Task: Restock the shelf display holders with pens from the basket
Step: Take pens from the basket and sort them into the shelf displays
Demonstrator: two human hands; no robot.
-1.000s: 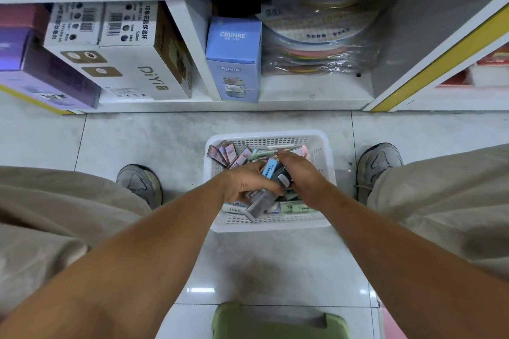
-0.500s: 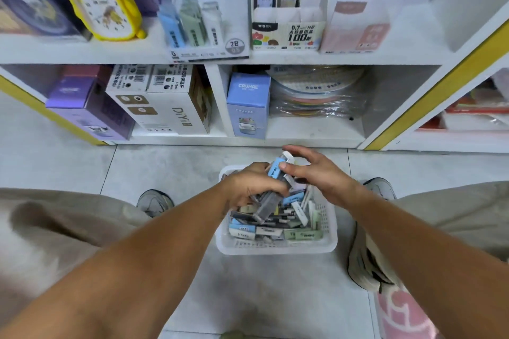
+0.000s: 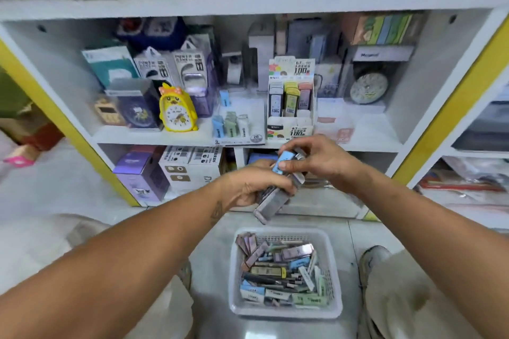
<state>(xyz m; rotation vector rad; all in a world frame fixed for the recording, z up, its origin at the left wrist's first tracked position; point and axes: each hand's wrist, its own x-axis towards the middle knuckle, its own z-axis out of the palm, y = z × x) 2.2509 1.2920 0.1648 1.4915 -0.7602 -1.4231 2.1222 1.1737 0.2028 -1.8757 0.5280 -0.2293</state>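
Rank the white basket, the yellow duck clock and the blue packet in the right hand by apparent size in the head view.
1. white basket, though nearest the camera
2. yellow duck clock
3. blue packet, pinched by the right hand

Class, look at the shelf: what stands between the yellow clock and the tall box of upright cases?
In the head view, a low display holder with blue, green and white cases stands between the yellow clock and the tall box.
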